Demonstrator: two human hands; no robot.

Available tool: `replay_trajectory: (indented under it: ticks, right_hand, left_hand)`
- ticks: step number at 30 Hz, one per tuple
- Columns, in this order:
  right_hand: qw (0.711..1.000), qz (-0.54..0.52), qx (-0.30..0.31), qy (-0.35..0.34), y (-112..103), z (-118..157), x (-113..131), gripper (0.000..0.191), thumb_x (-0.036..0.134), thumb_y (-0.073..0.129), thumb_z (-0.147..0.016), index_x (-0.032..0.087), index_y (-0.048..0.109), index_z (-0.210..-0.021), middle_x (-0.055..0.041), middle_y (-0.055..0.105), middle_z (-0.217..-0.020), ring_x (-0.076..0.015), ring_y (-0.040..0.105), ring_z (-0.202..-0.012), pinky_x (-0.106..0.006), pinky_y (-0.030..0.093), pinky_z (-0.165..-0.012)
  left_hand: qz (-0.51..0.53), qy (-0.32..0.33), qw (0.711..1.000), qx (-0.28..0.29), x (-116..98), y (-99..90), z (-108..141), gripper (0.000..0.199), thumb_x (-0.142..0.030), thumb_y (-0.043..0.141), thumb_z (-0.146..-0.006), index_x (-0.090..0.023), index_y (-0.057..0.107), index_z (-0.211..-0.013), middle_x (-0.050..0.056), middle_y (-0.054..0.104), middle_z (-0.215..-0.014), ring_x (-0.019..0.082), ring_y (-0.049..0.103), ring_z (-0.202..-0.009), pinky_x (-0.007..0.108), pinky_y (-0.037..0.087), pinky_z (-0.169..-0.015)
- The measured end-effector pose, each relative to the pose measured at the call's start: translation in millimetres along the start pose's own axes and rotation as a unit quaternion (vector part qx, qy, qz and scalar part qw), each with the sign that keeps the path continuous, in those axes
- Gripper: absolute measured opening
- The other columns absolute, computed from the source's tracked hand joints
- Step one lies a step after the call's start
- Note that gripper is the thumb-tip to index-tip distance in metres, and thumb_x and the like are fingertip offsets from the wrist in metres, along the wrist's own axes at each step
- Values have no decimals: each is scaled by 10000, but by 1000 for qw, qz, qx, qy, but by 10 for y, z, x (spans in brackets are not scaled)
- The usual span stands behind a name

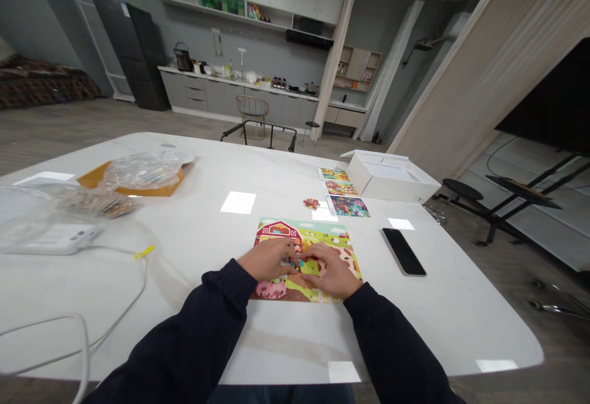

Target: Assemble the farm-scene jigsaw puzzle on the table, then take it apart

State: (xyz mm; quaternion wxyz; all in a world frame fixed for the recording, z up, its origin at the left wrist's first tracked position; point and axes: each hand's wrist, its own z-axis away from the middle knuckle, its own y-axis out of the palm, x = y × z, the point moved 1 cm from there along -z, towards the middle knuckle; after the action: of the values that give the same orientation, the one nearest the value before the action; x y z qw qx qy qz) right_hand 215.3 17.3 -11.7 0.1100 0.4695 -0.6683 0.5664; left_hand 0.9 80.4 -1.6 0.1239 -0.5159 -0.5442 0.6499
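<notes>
A colourful farm-scene picture board [341, 238] lies flat on the table in front of me, showing a red barn, a pink pig and a cow. Both hands rest over its middle. My left hand [271, 257] has thumb and fingers curled together near the centre; whatever is between them is too small to make out. My right hand [334, 269] bends over the board from the other side, index finger and thumb apart, with picture showing between them. Their fingertips nearly meet. Beyond the board lies a small cluster of red and yellow pieces [311, 203].
Printed picture sheets [343, 190] lie beside an open white box [391, 176]. A phone [403, 251] is to the right. On the left are an orange tray [173, 187] with clear plastic wrap [142, 167], a bag of pieces [99, 201], a white power bank [58, 239] and a cable [124, 315].
</notes>
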Motion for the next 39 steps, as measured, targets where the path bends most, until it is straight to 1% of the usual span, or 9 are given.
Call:
replay_trajectory:
  ticks: [3,6,10,14,16,20,26,34,39]
  right_hand:
    - [999,11,-19,26,-9,-6,4,219,225,752,-838,241,711,-1052,-66,711,-1020,-257,648,-1008,-433,516,-926]
    - [994,27,-70,84,-49,28,-34,159,266,646,-924,238,708,-1068,-76,717,-1074,-254,657,-1049,-438,519,-953]
    - [989,50,-63,122,-145,-17,-201,453,362,653,-926,257,590,-1362,-108,635,-1385,-276,595,-1283,-473,470,-1096]
    - [985,120,-67,100,-253,-470,-549,616,330,664,-902,227,485,-1483,-141,551,-1497,-290,497,-1412,-502,388,-1186]
    - [977,170,-64,110,-283,-793,-765,606,238,658,-882,184,500,-1464,-151,553,-1489,-279,467,-1437,-475,367,-1205]
    - [960,220,-76,158,-287,-1259,-1120,490,103,624,-862,160,579,-1347,-163,624,-1378,-273,545,-1337,-448,407,-1146]
    - [947,244,-96,183,-295,-1374,-1336,243,51,673,-829,173,653,-1038,-134,716,-1052,-272,614,-1098,-393,435,-968]
    - [945,227,-143,189,-399,-1411,-1236,279,123,716,-773,189,623,-1027,-81,711,-978,-252,627,-992,-380,444,-911]
    - [960,188,-159,131,-350,-1332,-641,286,271,679,-835,198,625,-1107,-74,712,-1067,-241,651,-1010,-403,483,-943]
  left_hand:
    - [-11,19,1000,-21,-3,0,9,77,-310,779,-856,-270,800,-918,18,703,-1011,203,672,-964,285,488,-848]
    - [-36,28,996,-77,18,-39,15,165,-355,689,-931,-225,766,-864,35,697,-922,195,666,-904,289,482,-809]
    - [-60,19,986,-154,60,-132,23,266,-386,581,-995,-212,736,-866,29,695,-809,172,643,-774,287,448,-711]
    - [-72,7,980,-185,58,-197,37,312,-380,532,-1008,-204,694,-807,16,675,-715,155,604,-667,285,414,-653]
    - [-77,3,979,-191,50,-215,46,308,-369,528,-1003,-204,681,-793,17,674,-705,156,603,-658,284,413,-648]
    - [-72,-2,977,-201,69,-233,62,290,-357,533,-992,-211,691,-798,17,678,-696,162,619,-666,285,424,-658]
    - [-67,-15,970,-234,99,-244,74,297,-338,520,-991,-206,671,-772,29,672,-706,165,618,-672,285,423,-658]
    - [-53,-21,959,-279,71,-376,115,308,-310,504,-990,-196,658,-749,28,657,-700,156,609,-661,283,425,-669]
    - [-60,-57,948,-307,235,-515,220,304,-298,503,-979,-196,626,-721,15,634,-678,153,583,-645,289,422,-678]
